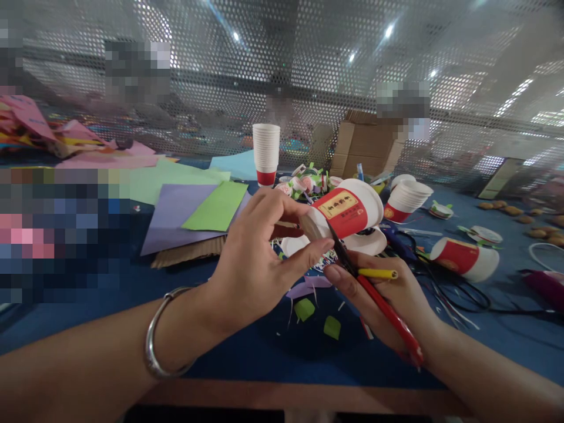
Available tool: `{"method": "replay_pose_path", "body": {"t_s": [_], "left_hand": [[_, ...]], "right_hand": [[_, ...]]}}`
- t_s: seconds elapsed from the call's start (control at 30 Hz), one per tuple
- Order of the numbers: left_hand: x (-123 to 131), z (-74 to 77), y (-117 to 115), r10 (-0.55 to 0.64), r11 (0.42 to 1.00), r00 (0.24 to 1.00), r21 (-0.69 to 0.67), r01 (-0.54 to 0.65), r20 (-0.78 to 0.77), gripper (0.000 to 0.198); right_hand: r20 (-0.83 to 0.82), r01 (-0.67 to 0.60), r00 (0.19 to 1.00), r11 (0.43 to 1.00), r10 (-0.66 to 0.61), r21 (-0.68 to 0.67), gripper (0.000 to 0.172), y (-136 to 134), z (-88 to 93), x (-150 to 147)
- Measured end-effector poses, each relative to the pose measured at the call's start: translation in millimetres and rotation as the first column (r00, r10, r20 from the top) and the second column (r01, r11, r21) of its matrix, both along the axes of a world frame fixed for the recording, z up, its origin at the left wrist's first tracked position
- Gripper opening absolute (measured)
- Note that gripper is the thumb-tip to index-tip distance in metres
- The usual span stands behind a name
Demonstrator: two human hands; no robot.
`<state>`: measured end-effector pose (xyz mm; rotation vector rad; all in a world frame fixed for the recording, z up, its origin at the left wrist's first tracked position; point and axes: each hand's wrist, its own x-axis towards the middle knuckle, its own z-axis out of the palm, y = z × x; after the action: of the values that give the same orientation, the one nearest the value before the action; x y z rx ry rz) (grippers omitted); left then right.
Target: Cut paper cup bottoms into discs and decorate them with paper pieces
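Note:
A red and white paper cup (341, 211) lies tilted on its side in the air, its mouth to the upper right. My left hand (259, 252) pinches the cup's base end between thumb and fingers. In my right hand (383, 299) is a red-handled cutting tool (388, 311), its dark narrow blade touching the cup near the base. Only one handle shows, so its exact kind is unclear. A yellow pencil-like stick (378, 274) sticks out between the same fingers. Below the hands lie green paper pieces (305, 309) and purple paper strips (308, 286).
A stack of paper cups (266, 150) stands behind; more cups (408, 197) and a fallen cup (462, 258) lie right. Purple paper (170, 220) and green paper (215, 207) are left. A dark cable (480, 299) crosses the right side. A cardboard box (363, 147) leans on the mesh.

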<state>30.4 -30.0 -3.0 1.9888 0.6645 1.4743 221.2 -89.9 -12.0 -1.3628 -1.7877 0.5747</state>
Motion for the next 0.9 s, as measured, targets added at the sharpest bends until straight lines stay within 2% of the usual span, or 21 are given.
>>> {"method": "replay_pose_path", "body": {"t_s": [0.1, 0.2, 0.3, 0.37, 0.47, 0.53, 0.63, 0.73, 0.9], "left_hand": [[-1.4, -0.7, -0.2, 0.04, 0.991, 0.997, 0.132, -0.031, -0.064, 0.027], [-2.9, -0.2, 0.0, 0.08, 0.967, 0.989, 0.249, -0.047, -0.126, 0.026], [-3.8, 0.8, -0.9, 0.084, 0.959, 0.987, 0.279, -0.043, -0.137, 0.025], [-3.2, 1.7, -2.2, 0.059, 0.977, 0.993, 0.209, -0.036, -0.104, 0.026], [-0.4, 3.3, -4.0, 0.016, 0.999, 1.0, -0.028, -0.017, -0.016, 0.037], [1.6, 4.5, -3.7, -0.01, 0.973, 0.999, -0.231, 0.022, 0.052, 0.046], [3.5, 5.5, -0.7, -0.049, 0.884, 0.992, -0.458, 0.097, 0.114, 0.046], [4.6, 5.7, 2.3, -0.089, 0.844, 0.986, -0.515, 0.151, 0.143, 0.04], [6.2, 6.4, 0.0, -0.09, 0.89, 0.98, -0.427, 0.158, 0.177, 0.035]], "right_hand": [[-0.055, -0.015, 0.998, 0.999, 0.013, -0.053, 0.034, -0.2, -3.8, 0.2], [-0.076, -0.037, 0.997, 0.998, 0.033, -0.049, 0.037, -0.9, -6.3, -0.8], [-0.07, -0.012, 0.998, 0.998, 0.008, -0.056, 0.04, -3.7, -5.1, -2.6], [-0.042, 0.021, 0.999, 0.999, -0.023, -0.035, 0.04, -5.2, -2.5, -3.6], [0.029, 0.041, 0.999, 0.996, -0.044, 0.083, 0.041, -4.6, 2.1, -3.7], [0.065, 0.044, 0.996, 0.991, -0.053, 0.128, 0.039, -2.7, 4.5, -2.8], [0.087, 0.033, 0.995, 0.993, -0.043, 0.113, 0.029, 0.2, 5.8, -1.2], [0.072, 0.01, 0.997, 0.992, -0.019, 0.126, 0.024, 2.3, 4.4, -0.5], [-0.005, -0.011, 1.0, 0.995, 0.011, 0.103, 0.023, 3.3, 0.8, -0.7]]}}
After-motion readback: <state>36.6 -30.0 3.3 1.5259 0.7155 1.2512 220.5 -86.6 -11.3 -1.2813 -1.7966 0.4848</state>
